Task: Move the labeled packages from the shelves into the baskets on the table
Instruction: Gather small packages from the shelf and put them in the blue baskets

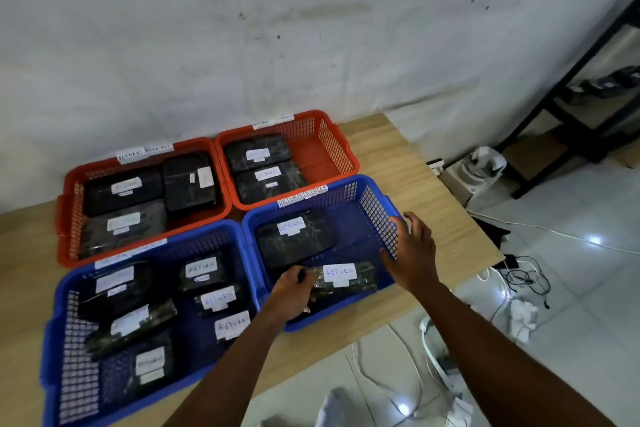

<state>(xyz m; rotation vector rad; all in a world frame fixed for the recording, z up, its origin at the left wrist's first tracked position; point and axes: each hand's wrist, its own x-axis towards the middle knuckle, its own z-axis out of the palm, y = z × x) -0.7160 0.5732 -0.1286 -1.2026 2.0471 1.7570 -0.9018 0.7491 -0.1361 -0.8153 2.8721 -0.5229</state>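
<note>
L hand [292, 291] grips pkg [343, 279] in blue basket [377, 204]; R hand [412, 250] wide open.

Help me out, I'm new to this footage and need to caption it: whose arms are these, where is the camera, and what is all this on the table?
There is no machine here. A camera worn on a person's head looks down at their own two bare arms. On the wooden table stand four plastic baskets: two red ones at the back and two blue ones in front, all holding dark wrapped packages with white labels, several reading RETURN. The left hand grips the end of one labeled package lying low inside the right blue basket. The right hand rests open against that basket's outer side wall, holding nothing. A black shelf frame stands at the far right, with loose cables on the tiled floor.
</note>
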